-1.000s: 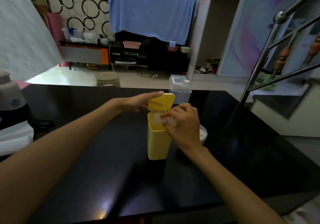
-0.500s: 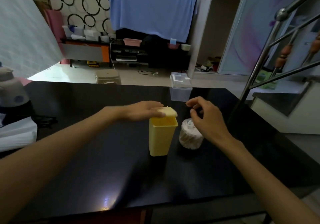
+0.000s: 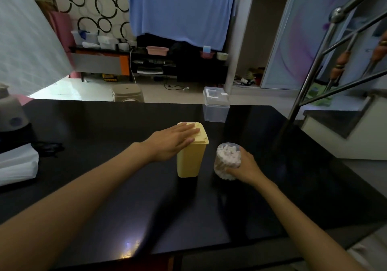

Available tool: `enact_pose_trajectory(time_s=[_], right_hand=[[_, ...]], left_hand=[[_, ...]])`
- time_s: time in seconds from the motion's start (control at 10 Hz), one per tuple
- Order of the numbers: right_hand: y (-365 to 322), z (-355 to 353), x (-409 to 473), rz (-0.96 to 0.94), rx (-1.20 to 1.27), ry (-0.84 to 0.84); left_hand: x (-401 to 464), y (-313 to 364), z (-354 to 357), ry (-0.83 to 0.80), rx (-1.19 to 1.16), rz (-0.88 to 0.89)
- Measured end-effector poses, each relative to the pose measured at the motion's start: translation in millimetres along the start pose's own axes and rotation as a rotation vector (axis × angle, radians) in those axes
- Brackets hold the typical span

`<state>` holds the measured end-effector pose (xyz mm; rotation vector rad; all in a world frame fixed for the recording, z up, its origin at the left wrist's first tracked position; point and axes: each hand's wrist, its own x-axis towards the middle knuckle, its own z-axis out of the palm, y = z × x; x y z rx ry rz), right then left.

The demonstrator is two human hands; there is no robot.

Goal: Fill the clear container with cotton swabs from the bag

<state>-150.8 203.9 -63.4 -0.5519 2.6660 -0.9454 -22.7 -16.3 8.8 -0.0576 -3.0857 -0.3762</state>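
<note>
A yellow container (image 3: pixel 191 157) stands upright near the middle of the black table (image 3: pixel 104 187), and its flip lid is seen lying closed on top. The left hand (image 3: pixel 174 139) is laid flat on that lid, with the fingers straight and pressed down on it; nothing is gripped by it.

Just to the right of the yellow container, and apart from it by a narrow gap, a round clear container (image 3: pixel 227 160) packed with white cotton swabs (image 3: pixel 228 153) is held by the right hand (image 3: pixel 245 167). The fingers are curled round its right side and lower part. The clear container is tilted, with its open mouth turned up and toward the camera; whether its base touches the table cannot be told, as the underside is hidden by the hand.

Beyond the yellow container, at the table's far edge, a square clear box (image 3: pixel 215 106) with a lid is placed. Far to the left of the yellow container, at the table's left edge, a folded white cloth or bag (image 3: pixel 17 167) is seen, and behind it a grey appliance (image 3: pixel 10 111) that is only partly in view.
</note>
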Motion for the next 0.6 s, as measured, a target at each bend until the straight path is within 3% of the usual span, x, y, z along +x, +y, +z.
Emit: enact_pose_trajectory(time_s=[0.1,0.4,0.5,0.6], right_hand=[[-13,11,0,-0.045,0.01,0.082],[-39,34,21,-0.032,0.097,0.059],[-38,30,13,-0.006,0.094,0.026],[-37,10,0,0.001,0.092,0.111]], left_hand=[[16,-5,-3,-0.032,-0.091,-0.05],[33,-6,-10,-0.044,-0.122,-0.093],[28,-6,-7,-0.022,-0.147,-0.086],[21,-2,-8,0.129,-0.169,-0.074]])
